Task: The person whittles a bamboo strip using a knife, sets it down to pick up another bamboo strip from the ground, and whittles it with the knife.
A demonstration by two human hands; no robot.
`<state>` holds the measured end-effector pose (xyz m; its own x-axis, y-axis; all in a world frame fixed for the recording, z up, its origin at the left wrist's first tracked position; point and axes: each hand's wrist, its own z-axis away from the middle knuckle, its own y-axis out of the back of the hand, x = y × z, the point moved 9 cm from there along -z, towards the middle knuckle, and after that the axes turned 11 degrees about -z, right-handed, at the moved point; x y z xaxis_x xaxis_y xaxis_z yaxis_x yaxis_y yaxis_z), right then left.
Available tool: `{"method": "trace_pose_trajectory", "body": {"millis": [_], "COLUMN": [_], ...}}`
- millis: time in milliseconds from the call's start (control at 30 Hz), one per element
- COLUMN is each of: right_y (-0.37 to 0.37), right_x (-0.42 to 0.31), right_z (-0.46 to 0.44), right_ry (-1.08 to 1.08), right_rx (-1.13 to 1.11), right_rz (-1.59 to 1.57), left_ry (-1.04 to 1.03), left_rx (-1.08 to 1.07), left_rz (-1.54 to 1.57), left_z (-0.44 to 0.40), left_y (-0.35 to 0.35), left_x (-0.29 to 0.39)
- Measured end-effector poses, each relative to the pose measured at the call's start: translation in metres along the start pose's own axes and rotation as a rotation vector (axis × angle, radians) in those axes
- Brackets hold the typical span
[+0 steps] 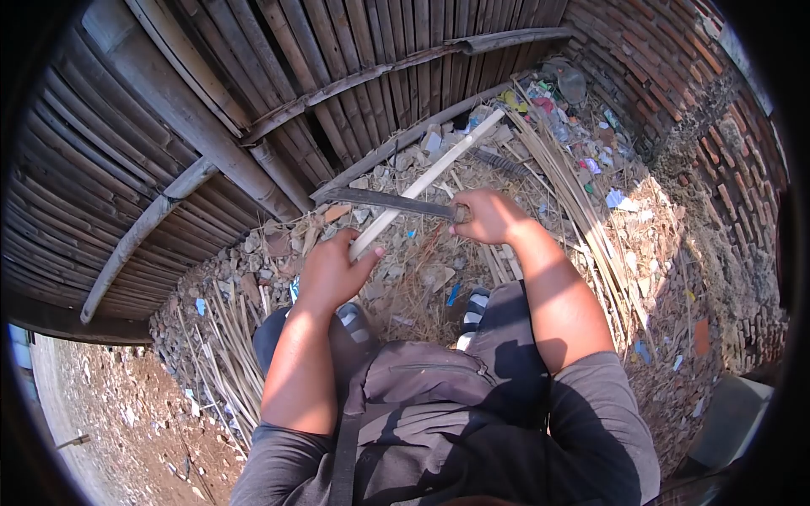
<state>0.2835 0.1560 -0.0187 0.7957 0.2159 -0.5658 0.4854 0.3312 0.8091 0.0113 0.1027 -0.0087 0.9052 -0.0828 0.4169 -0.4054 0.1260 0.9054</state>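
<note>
Pale and long, the strip slants from your nearly closed left hand, which pinches its near end, away toward the bamboo wall, while your right hand, off to the strip's right, curls tight round the dark knife lying crosswise to it.

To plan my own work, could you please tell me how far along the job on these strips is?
Long, slender tan strips lie on both sides, possibly already split. In hand, the left hand holds a long, pale, flat strip, with a long, dark metal blade in the right hand lying across it. The pale strip probably needs more work; how many others do cannot be told.
</note>
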Motion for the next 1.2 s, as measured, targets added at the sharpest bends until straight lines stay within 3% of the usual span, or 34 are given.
{"method": "trace_pose_trajectory", "body": {"millis": [233,433,833,933,1200], "right_y": [0.012,0.0,-0.007,-0.008,-0.016], "right_x": [0.018,-0.003,0.007,0.007,0.008], "right_z": [0.0,-0.001,-0.004,-0.004,-0.006], "right_ry": [-0.116,0.096,0.145,0.031,0.003], "right_rx": [0.047,0.066,0.058,-0.017,-0.093], "right_rz": [0.005,0.044,-0.003,0.015,0.049], "left_ry": [-0.011,-0.028,0.003,0.004,-0.014], "left_rx": [-0.004,-0.003,-0.078,-0.08,-0.142], "left_rz": [-0.01,-0.015,-0.066,-0.066,-0.078], "left_z": [0.0,0.0,0.002,0.002,0.004], "left_y": [0.0,-0.002,-0.002,-0.004,-0.014], "left_x": [0.001,0.001,0.005,0.003,0.005]}}
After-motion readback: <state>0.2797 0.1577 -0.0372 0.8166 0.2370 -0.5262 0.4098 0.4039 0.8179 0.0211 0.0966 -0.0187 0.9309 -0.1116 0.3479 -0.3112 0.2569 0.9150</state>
